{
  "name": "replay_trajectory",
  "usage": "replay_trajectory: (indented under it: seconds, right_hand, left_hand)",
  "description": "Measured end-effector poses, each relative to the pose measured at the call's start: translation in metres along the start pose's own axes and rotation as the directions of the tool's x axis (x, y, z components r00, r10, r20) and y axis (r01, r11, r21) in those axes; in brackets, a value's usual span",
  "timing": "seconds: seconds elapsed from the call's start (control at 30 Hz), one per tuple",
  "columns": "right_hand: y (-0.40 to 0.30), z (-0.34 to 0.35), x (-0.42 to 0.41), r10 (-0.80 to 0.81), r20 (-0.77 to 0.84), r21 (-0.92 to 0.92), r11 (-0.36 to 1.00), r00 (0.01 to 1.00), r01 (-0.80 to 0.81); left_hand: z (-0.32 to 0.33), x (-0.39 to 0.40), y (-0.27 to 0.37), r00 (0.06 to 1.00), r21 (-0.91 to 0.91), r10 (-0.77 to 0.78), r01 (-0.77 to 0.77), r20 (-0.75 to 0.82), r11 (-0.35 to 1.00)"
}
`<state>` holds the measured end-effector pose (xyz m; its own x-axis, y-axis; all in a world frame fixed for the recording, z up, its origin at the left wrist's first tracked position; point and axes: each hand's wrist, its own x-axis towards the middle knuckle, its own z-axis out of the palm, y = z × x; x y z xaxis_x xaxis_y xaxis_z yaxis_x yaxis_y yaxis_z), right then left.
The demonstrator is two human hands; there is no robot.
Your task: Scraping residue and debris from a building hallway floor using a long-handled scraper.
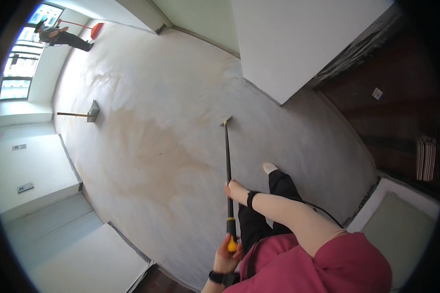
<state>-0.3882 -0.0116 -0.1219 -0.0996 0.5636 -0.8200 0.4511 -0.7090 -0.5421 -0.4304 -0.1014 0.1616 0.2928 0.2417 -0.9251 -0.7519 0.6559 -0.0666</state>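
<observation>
My left hand [228, 253] is closed around the yellow-ended grip of a long black pole [228, 157]. Farther up the same pole, my right hand [235, 189] holds the shaft, with a black band on that wrist. The pole's narrow crosswise head [226, 121] rests on the concrete floor [190, 91] ahead of me; whether it is a scraper or a squeegee, I cannot tell. Tan, damp-looking patches mark the floor left of the pole. One of my feet [270, 167] shows right of it.
A long-handled dustpan [92, 111] stands at the left. By the windows, a person [60, 36] stands beside a red long-handled dustpan [96, 30]. A white wall corner [281, 100] juts in ahead at right. Dark reddish-brown panelling [392, 113] and a stack of thin boards [426, 158] lie right.
</observation>
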Motion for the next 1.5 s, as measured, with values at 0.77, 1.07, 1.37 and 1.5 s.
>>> replay_trajectory:
  seconds: [0.77, 1.07, 1.37, 1.5]
  right_hand:
    - [-0.065, -0.123, -0.125, -0.01, 0.296, -0.051, 0.998, 0.955, 0.026]
    - [-0.068, -0.136, -0.062, -0.057, 0.347, -0.087, 0.992, 0.936, 0.093]
    - [-0.054, -0.152, -0.056, -0.086, 0.418, 0.214, 0.977, 0.904, -0.007]
    - [-0.063, -0.175, -0.087, -0.15, 0.568, 0.232, 0.973, 0.809, 0.018]
  left_hand:
    - [0.056, 0.04, -0.009, 0.964, -0.059, -0.05, 0.067, 0.262, 0.996]
    - [0.062, 0.12, -0.006, 0.959, 0.085, 0.282, -0.281, 0.002, 0.956]
    - [0.057, 0.146, 0.0, 0.943, -0.102, 0.288, -0.274, 0.167, 0.956]
    - [0.066, 0.143, 0.009, 0.969, -0.159, 0.073, -0.036, 0.238, 0.987]
